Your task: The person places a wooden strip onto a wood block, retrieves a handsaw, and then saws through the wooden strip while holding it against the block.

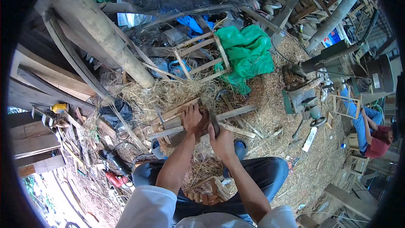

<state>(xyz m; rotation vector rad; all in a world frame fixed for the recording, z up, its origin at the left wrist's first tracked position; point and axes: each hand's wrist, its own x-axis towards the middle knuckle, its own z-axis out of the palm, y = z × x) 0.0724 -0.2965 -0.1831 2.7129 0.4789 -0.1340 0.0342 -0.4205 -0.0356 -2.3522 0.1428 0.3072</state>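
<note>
My left hand [193,119] lies over a wooden piece [203,120] in front of me, its fingers bent down and pressing on the wood. A small wooden frame of slats [175,123] sits on the ground beneath and beside that hand. My right hand [222,142] is closed around a dark, long, narrow tool [214,123], whose far end points away from me just right of the wooden piece. What kind of tool it is cannot be made out. Between my legs lie several short wood offcuts [206,197].
Straw and shavings cover the ground. Ahead are a slatted wooden frame [202,55] and green plastic sheeting [247,50]. A machine [297,101] stands at right, near a seated person [373,137] with another frame [346,107]. A red power tool [116,179] lies at left.
</note>
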